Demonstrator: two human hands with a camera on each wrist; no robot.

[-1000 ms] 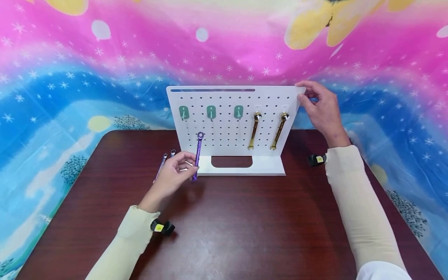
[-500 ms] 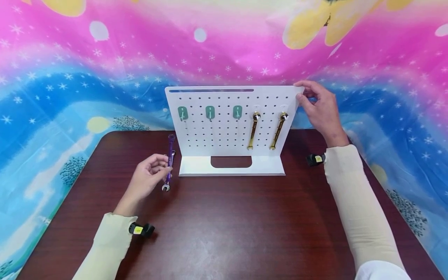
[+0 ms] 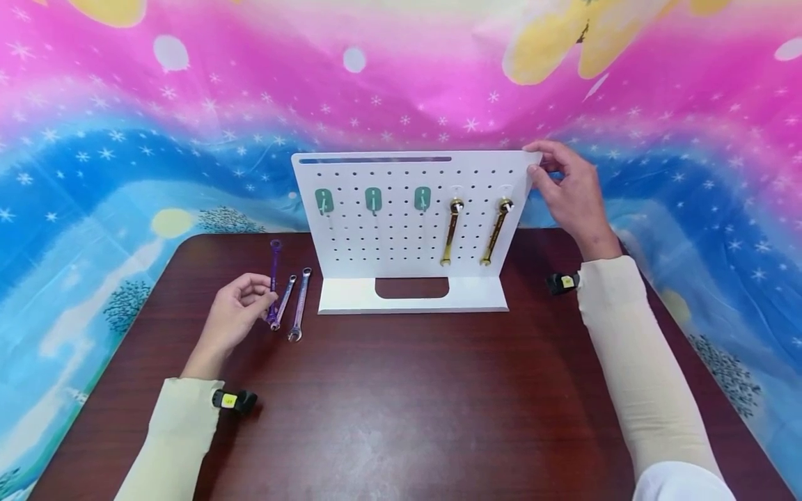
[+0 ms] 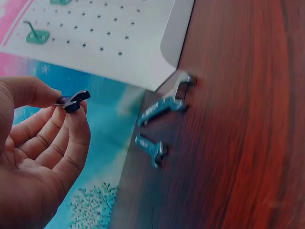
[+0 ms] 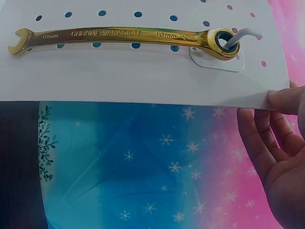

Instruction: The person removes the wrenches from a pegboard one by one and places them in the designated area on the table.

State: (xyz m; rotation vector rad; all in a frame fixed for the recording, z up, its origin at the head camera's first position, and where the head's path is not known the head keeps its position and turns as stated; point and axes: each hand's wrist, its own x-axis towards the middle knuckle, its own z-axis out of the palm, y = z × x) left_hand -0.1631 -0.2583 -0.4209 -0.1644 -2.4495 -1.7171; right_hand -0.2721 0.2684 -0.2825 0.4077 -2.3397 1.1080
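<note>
A purple wrench [image 3: 273, 275] was pinched near its lower end between the thumb and index finger of the left hand [image 3: 234, 306], the other fingers loosely curved. Its long axis was held nearly upright, ring end towards 12 o'clock. From the left hand, the nearest green hook [image 3: 324, 200] was set between 1 and 2 o'clock, bare, on a white pegboard [image 3: 407, 271]. The board's upper corner was pinched by the right hand [image 3: 575, 191], well apart from the purple wrench. On the table [image 3: 401, 396], at 3 o'clock from the left hand, a shorter metallic wrench [image 3: 284, 303] and a longer metallic wrench [image 3: 300, 303] were laid side by side. A left gold wrench [image 3: 450, 234] and a right gold wrench [image 5: 114, 36] were hung on the board; on the latter, "CHROME VANADIUM" and "10mm", stamped twice, could be read. Lettering on the metallic pair was too blurred to be read
</note>
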